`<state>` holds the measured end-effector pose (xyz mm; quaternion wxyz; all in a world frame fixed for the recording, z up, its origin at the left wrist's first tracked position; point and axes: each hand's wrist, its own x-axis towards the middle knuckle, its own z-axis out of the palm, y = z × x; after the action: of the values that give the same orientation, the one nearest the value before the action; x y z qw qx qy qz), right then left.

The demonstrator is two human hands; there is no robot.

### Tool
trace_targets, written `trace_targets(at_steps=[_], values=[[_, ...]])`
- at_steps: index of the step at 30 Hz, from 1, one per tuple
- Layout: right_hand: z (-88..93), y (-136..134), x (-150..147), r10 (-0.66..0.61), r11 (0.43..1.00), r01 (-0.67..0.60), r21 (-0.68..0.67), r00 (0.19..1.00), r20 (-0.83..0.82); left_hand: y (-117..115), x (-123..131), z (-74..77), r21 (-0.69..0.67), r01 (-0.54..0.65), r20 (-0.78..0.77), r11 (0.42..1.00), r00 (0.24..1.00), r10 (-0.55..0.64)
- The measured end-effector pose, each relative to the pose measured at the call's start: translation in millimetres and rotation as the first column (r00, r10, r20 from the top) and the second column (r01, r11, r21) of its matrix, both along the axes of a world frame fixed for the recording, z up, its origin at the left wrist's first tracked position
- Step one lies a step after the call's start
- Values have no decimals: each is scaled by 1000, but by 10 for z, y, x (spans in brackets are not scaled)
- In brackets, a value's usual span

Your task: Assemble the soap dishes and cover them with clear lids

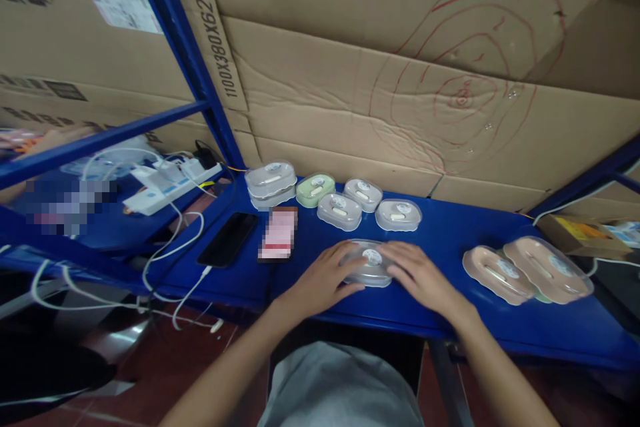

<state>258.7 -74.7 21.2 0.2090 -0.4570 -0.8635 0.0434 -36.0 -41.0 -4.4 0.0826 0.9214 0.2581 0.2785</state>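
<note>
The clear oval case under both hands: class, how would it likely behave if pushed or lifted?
Probably light: the clear oval case looks like thin-walled plastic with only a small white piece inside. It likely slides rather than rolls, being low and flat on the smooth blue shelf. Its glossy lid may be slippery under the left hand and right hand.

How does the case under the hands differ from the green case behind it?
The front case is greyish-clear; the green case is pale green. The left hand and right hand rest on the front case; the green case lies untouched, farther back. Both are oval with white stickers.
</note>
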Motion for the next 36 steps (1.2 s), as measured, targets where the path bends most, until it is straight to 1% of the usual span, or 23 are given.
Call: trace_targets(at_steps=[1,2,3,5,7,9,10,12,14,16,18,20,22,24,26,28,30,33,36], values=[[114,172,110,-41,999,41,-27,999,7,108,-44,80,-20,21,1,1000,1000,-21],[213,362,225,-103,993,104,-49,994,28,250,-92,158,-34,16,3,999,1000,-16],[290,557,337,-168,981,174,-83,983,75,424,-142,230,-36,-17,11,999,1000,17],[360,911,530,-278,935,312,-169,940,199,829,-235,339,-18,-63,-26,998,998,63],[331,1152,657,-312,899,377,-222,909,277,1233,-310,395,-15,-74,-131,997,989,71],[250,1258,724,-313,898,381,-221,905,288,1541,-361,409,-19,-69,-181,997,981,65],[210,1272,745,-316,900,382,-211,903,290,1643,-376,406,-21,-65,-195,998,979,60],[167,1261,774,-334,901,395,-181,896,293,1743,-387,390,-18,-58,-203,998,978,53],[187,1243,785,-370,896,422,-138,882,293,1745,-376,372,-11,-66,-192,998,979,63],[251,1236,751,-422,885,459,-75,861,284,1702,-353,358,3,-98,-161,995,982,98],[308,1220,656,-463,876,482,-6,845,269,1645,-329,348,20,-146,-120,989,982,148],[313,1169,514,-451,887,462,24,852,266,1579,-310,337,27,-175,-90,984,980,177],[256,1088,367,-389,914,407,-4,876,285,1501,-297,321,9,-151,-92,988,984,151],[171,1009,261,-320,933,354,-60,897,306,1416,-286,301,-26,-79,-126,997,989,75],[105,963,220,-276,941,322,-108,909,311,1341,-277,280,-58,-8,-166,998,986,-2],[88,956,245,-240,945,292,-146,924,298,1289,-271,265,-79,29,-198,996,979,-44],[127,968,314,-202,948,258,-185,940,276,1264,-270,259,-94,43,-220,995,973,-63],[261,1003,421,-164,945,225,-238,954,251,1251,-272,263,-104,61,-213,993,974,-82],[432,1112,403,-192,941,249,-230,950,245,1238,-255,267,-98,73,-179,992,980,-90]])
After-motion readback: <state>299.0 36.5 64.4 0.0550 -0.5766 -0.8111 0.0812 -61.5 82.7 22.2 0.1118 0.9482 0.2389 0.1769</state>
